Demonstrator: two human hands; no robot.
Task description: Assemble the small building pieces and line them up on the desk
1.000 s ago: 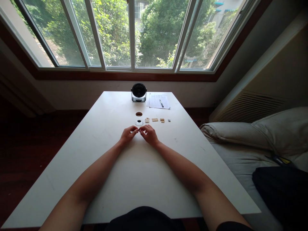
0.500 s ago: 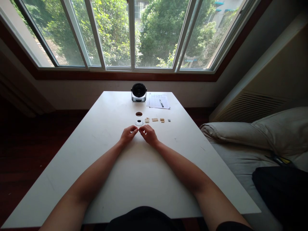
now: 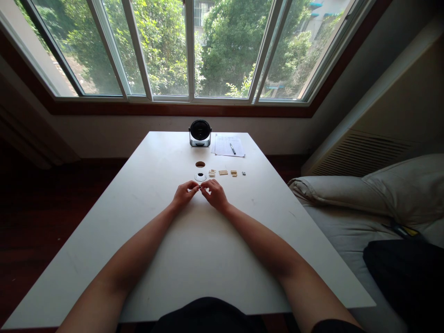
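Over the middle of the white table [image 3: 194, 259], my left hand [image 3: 185, 192] and my right hand [image 3: 214, 192] meet fingertip to fingertip. Both are closed in a pinch around a tiny dark piece [image 3: 200, 187], too small to name. Just beyond the fingers lies a white ring-shaped cover [image 3: 196, 178] with a dark centre. To its right sit small tan pieces in groups: a loose cluster [image 3: 212, 173], a block of rows [image 3: 223, 172] and another little stack [image 3: 233, 173]. A pair of small grey pieces [image 3: 243, 173] ends the row.
A round hole [image 3: 200, 164] opens in the tabletop behind the ring. Farther back stand a small black fan [image 3: 200, 131] and printed papers [image 3: 225, 145] with a pen [image 3: 232, 148] on them. A cushioned sofa [image 3: 333, 222] borders the table's right side.
My fingertips have shifted very slightly, and the tiny dark piece between them shows a little more. Everything else stays where it was.
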